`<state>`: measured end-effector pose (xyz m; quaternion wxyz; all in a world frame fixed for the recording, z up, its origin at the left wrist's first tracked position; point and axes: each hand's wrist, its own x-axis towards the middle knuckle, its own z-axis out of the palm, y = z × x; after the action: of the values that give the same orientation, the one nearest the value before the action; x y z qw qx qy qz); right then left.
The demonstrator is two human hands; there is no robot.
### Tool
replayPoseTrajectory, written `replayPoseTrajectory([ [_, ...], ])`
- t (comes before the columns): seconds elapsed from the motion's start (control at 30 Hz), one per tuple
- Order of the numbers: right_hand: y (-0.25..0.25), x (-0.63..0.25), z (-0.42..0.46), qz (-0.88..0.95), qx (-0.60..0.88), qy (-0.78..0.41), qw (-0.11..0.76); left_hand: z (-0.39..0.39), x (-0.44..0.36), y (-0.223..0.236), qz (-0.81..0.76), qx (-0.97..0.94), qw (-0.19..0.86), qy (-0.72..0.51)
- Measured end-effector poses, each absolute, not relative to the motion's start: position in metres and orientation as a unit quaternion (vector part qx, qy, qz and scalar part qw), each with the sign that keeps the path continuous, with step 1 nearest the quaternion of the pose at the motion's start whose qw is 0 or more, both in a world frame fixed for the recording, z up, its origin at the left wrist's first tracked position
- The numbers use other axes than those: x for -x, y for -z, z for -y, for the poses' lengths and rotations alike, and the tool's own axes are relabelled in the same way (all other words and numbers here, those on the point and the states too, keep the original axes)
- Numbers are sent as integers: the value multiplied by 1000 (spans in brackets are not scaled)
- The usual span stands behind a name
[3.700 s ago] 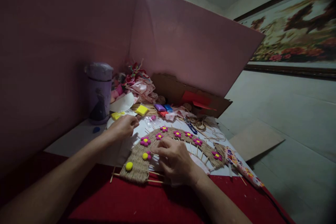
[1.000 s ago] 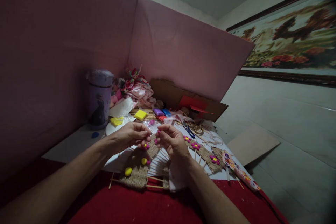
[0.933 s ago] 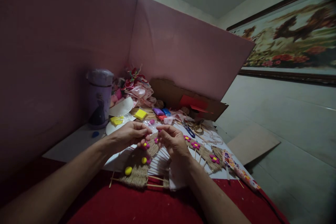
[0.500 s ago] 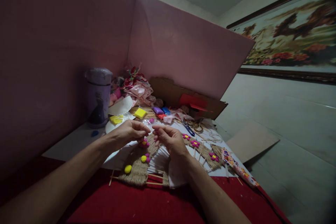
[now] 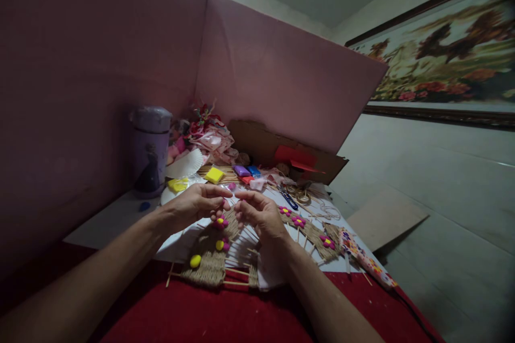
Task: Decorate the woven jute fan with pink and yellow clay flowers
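Head | left grip (image 5: pixel 200 203): pinching magenta bit (image 5: pixel 226 205) | right grip (image 5: pixel 261 216): curled, contents unclear

Framed painting (image 5: pixel 438 61) on pale wall (image 5: pixel 454 177)

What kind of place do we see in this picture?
Probably a craft corner in a home: a woven piece with pink-and-yellow flowers, brightly coloured packets behind it, and a large framed picture on the wall.

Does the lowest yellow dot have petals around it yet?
No, it's bare: only woven twine surrounds the lowest yellow dot; the next dot has magenta petals.
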<state>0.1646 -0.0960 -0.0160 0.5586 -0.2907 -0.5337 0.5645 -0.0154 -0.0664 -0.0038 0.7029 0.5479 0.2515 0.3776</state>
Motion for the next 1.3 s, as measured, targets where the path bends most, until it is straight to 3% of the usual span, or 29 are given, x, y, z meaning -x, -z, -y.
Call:
replayPoseTrajectory([
  [0.5,16,-166,97,530,300,-556,565,67,13,3,-326,-578,632,-401],
  [1.3,15,-167,95,517,302,-528,602,67,14,3,-308,-595,635,-385],
])
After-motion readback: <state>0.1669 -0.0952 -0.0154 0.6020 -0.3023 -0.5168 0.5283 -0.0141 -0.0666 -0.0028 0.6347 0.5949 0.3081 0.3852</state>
